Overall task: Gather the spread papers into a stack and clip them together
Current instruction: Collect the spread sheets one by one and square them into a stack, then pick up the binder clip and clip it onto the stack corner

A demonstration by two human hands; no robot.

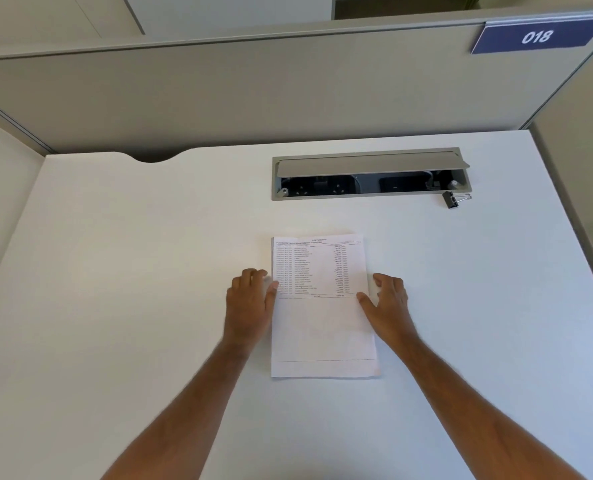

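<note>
A stack of white papers (323, 323) with printed table text on the top sheet lies flat in the middle of the white desk (132, 306). My left hand (250, 299) presses against the stack's left edge, thumb on the top sheet. My right hand (388, 299) presses against the right edge, thumb on the paper too. Both hands squeeze the stack from the sides without lifting it. A black binder clip (452, 199) with silver handles lies on the desk at the far right, well beyond my right hand.
A grey cable box (369, 174) with its lid raised is set into the desk behind the papers, sockets visible inside. Grey partition walls (253, 91) enclose the desk at the back and right. A blue sign (537, 36) reads 018.
</note>
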